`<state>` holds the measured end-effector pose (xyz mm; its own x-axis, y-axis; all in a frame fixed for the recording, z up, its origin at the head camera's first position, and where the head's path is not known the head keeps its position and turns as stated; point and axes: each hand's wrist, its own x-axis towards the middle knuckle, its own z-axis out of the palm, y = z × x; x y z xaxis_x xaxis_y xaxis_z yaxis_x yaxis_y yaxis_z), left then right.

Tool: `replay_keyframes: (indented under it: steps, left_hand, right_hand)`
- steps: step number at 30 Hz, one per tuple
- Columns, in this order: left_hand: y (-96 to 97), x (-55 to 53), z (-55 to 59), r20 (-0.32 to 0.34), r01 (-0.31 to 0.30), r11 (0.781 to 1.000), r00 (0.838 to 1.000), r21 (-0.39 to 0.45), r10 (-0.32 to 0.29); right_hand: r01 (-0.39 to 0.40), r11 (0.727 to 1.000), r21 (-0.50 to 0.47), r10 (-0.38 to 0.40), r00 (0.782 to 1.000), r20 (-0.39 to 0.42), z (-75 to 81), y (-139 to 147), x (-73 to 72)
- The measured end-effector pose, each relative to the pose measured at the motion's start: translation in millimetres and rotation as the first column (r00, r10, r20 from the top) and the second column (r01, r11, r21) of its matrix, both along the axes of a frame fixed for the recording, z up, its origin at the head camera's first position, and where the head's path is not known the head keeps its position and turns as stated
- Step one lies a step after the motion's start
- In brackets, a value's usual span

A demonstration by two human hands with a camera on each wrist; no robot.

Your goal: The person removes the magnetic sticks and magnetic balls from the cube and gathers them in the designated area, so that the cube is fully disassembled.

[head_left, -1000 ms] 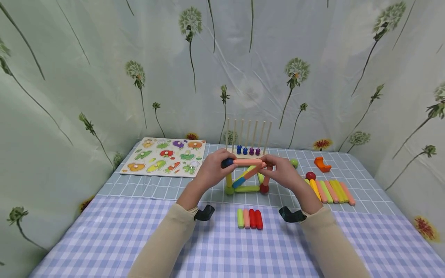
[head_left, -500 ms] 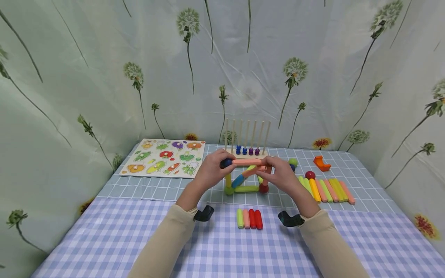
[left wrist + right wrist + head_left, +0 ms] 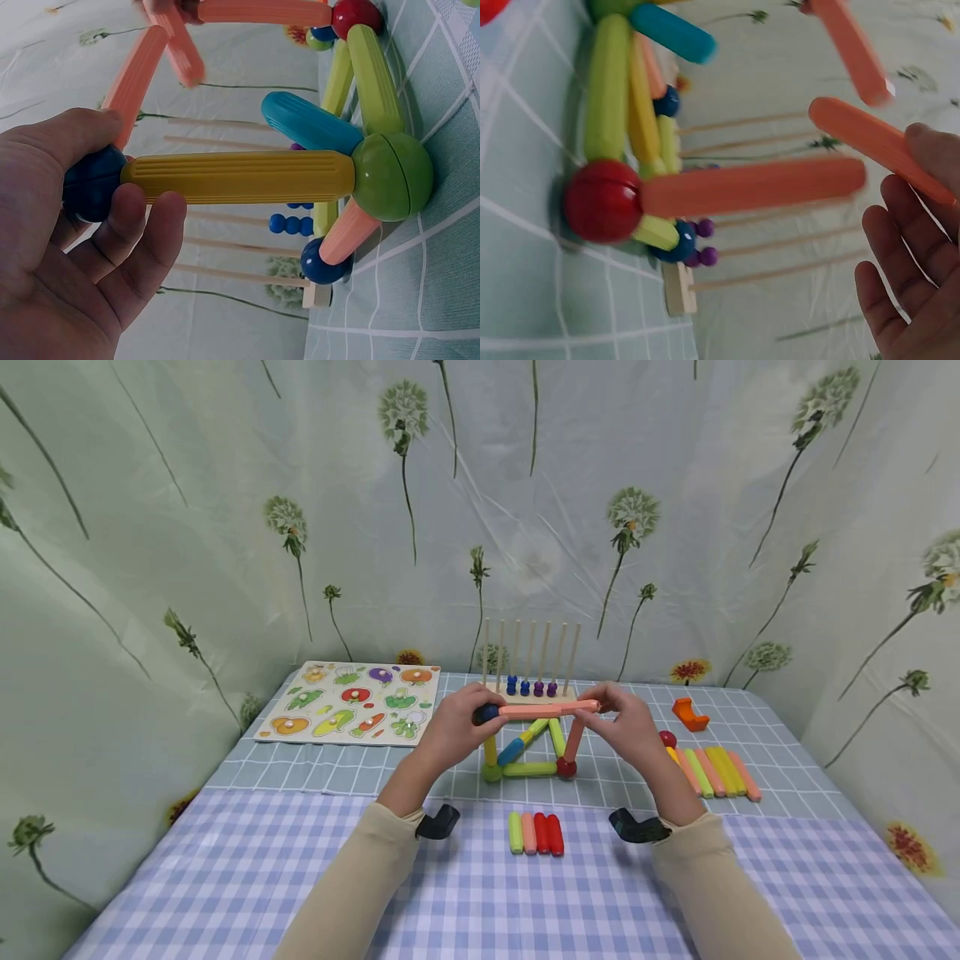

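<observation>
My left hand (image 3: pixel 457 722) pinches a dark blue ball (image 3: pixel 94 184) atop an upright yellow stick (image 3: pixel 240 178), which rises from a green ball (image 3: pixel 394 178). From the blue ball a salmon stick (image 3: pixel 525 712) reaches rightward. My right hand (image 3: pixel 622 722) pinches a second salmon stick (image 3: pixel 877 142) by one end; its other end points left. Beside it, another salmon stick (image 3: pixel 754 185) stands in a red ball (image 3: pixel 604 201), its top bare. A lime stick (image 3: pixel 530 769) joins the green and red balls at the base. A blue stick (image 3: pixel 311 124) slants from the green ball.
Several loose sticks (image 3: pixel 723 771) lie in a row at right, near an orange curved block (image 3: pixel 690 715). A shorter row of sticks (image 3: pixel 542 833) lies in front. Behind stands a peg rack (image 3: pixel 536 698) with beads; a vegetable puzzle board (image 3: pixel 352 702) is at back left.
My right hand has raised its salmon stick from a slant in front of the frame to nearly level and shifted it right. My left hand keeps its hold on the blue ball.
</observation>
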<state>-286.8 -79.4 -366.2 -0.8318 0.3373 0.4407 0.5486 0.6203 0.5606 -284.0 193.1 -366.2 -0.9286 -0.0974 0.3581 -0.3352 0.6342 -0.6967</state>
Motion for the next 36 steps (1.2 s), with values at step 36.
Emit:
replay_keyframes:
  steps: [36]
  left_hand:
    - [-0.8,0.5,-0.8,0.014,0.005,1.000,1.000,0.010,-0.005]
  right_hand:
    - [-0.108,0.858,0.502,-0.159,0.873,0.461,-25.3,69,-14.3]
